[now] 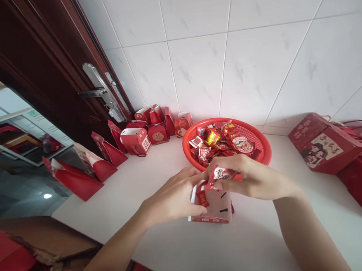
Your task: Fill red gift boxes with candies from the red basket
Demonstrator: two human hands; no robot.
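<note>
A small white and red candy box (215, 209) stands on the white table in front of me. My left hand (179, 193) is wrapped around its left side, thumb on the near face. Above the box's top, my right hand (248, 176) pinches a red-wrapped candy (222, 174) between thumb and fingers. The inside of the box is mostly hidden by my hands. Just behind them sits a red plastic basket (264, 144), holding several wrapped candies (214, 138) in red and yellow.
Several small red boxes (136, 142) and pointed red boxes (75, 176) stand along the left and back of the table (250, 246). Larger red gift boxes (327, 142) lie at the right. A dark door (38, 50) and a tiled wall (201, 68) bound the table.
</note>
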